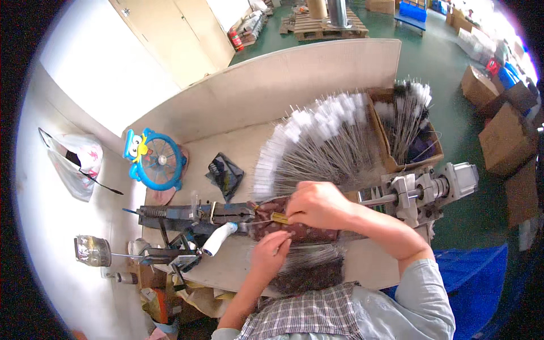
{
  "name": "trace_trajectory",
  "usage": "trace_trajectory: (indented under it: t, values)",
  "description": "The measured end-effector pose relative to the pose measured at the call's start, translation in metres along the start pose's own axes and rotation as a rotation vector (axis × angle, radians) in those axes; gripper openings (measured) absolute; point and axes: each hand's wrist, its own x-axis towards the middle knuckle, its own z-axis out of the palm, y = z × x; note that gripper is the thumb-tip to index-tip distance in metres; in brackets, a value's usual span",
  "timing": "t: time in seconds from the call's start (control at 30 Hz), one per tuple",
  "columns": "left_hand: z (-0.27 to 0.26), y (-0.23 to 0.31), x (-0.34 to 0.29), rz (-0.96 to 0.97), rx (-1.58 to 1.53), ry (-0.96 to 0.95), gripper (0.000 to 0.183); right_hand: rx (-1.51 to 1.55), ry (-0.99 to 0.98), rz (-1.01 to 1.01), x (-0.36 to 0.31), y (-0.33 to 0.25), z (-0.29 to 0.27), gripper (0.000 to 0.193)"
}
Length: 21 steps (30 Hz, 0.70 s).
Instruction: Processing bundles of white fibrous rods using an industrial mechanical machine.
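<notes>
My right hand [318, 205] is closed over a brown spotted cloth [317, 234], its fingertips next to a small yellow, gold-coloured strip [279, 217]. Whatever those fingers pinch is hidden. Lower and to the left, my left hand [270, 254] has its fingers drawn together at the cloth's near edge; anything in them is too small to make out. A bundle of thin wires [311, 256] lies just below the cloth. To the left, a dark metal clamp fixture [229, 212] ends close to the cloth, with a white handle [220, 238] beside it.
White-tipped wire brushes [317, 133] fan across the table's far side. A cardboard box [381, 130] holds more brushes. A motor unit [425, 192] stands at right, a blue toy-shaped fan [158, 161] at left. A black plastic bag [226, 177] lies between. A low board [272, 71] edges the table.
</notes>
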Motion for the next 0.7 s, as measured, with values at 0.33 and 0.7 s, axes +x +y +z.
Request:
trace_trajectory:
  t: [0.33, 0.7]
  values:
    - [-0.052, -0.033, -0.033, -1.028, -1.286, 0.422, 0.036, -0.197, 0.028, 0.098, 0.045, -0.020, 0.080, 0.006]
    - [-0.028, -0.039, -0.003, -0.786, -0.555, 0.023, 0.035, -0.279, -0.090, 0.191, 0.057, -0.023, 0.076, 0.009]
